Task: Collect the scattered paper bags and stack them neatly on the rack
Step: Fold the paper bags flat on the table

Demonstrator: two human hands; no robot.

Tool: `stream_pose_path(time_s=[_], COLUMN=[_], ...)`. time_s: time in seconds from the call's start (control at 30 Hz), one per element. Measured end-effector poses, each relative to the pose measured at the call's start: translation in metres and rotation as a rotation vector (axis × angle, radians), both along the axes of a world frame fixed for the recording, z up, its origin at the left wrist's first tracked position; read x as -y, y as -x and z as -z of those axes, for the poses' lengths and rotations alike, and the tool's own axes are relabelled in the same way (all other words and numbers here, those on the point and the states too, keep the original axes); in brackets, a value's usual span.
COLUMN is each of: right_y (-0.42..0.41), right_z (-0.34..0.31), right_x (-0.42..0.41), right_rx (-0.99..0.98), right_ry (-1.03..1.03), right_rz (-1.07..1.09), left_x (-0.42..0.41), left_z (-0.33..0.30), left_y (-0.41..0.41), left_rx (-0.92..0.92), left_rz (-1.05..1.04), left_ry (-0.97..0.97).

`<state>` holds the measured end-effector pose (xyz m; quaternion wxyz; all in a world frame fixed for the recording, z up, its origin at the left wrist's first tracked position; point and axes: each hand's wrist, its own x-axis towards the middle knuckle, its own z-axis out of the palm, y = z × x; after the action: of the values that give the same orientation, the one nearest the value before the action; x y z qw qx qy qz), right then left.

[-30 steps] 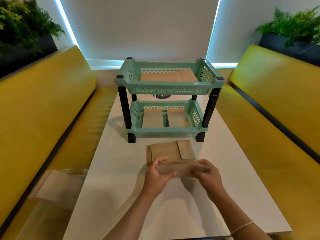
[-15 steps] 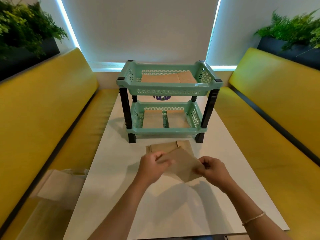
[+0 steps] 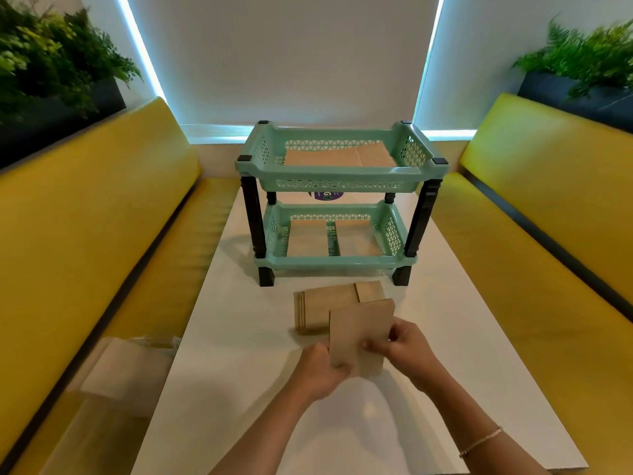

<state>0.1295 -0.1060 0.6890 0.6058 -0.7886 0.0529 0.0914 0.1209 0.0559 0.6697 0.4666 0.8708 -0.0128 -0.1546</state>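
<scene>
1. Your left hand (image 3: 318, 370) and right hand (image 3: 406, 351) hold one folded paper bag (image 3: 359, 334) upright above the white table (image 3: 239, 389); the fingers of both hands are curled and pinch its lower edges.
2. Just beyond it, a stack of flat paper bags (image 3: 325, 306) lies on the table, partly hidden behind the held bag.
3. Farther off stands the two-tier green rack (image 3: 339, 180), with brown bags lying flat in both its upper and lower trays.
4. Yellow benches (image 3: 85, 234) run along both sides of the table.
</scene>
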Motion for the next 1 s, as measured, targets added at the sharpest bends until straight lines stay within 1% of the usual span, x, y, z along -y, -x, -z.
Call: stream_pose_path(time_s=[0.1,0.13,0.2,0.3,0.37,0.5,0.63,0.73,0.8,0.87,0.93,1.0], right_y=[-0.005,-0.007,-0.009,-0.006,-0.001,0.006,0.006,0.005,0.006,0.006,0.003,-0.001], right_z=[-0.023,-0.027,-0.028,-0.016,-0.003,0.021,0.025,0.023,0.021,0.02,0.015,0.006], right_x=[0.006,0.011,0.021,0.031,0.032,0.018,0.006,0.008,0.01,0.011,0.011,0.012], right_rx=[0.06,0.075,0.077,0.024,-0.003,-0.05,-0.036,-0.038,-0.063,-0.089,-0.1,-0.104], right_ry=[-0.152,-0.18,-0.225,-0.284,-0.288,-0.163,-0.108,-0.059,-0.01,0.011,0.015,0.017], right_rz=[0.043,0.061,0.1,0.184,0.231,0.229,0.254,0.21,0.187,0.163,0.122,0.092], left_x=[-0.009,-0.014,-0.024,-0.035,-0.035,-0.022,-0.012,-0.015,-0.023,-0.028,-0.03,-0.029], left_z=[-0.008,-0.013,-0.022,-0.025,-0.021,0.001,0.007,-0.002,-0.008,-0.019,-0.029,-0.038], left_y=[-0.01,-0.014,-0.02,-0.024,-0.021,-0.011,-0.009,-0.011,-0.015,-0.019,-0.023,-0.027], left_rx=[0.053,0.063,0.053,0.049,0.044,-0.018,-0.05,0.024,0.103,0.162,0.165,0.154], left_rz=[0.016,-0.001,-0.082,-0.261,-0.312,-0.345,-0.385,-0.365,-0.263,-0.113,0.032,0.124], left_ry=[-0.016,0.013,0.138,0.444,0.519,0.479,0.461,0.414,0.322,0.192,0.053,-0.054])
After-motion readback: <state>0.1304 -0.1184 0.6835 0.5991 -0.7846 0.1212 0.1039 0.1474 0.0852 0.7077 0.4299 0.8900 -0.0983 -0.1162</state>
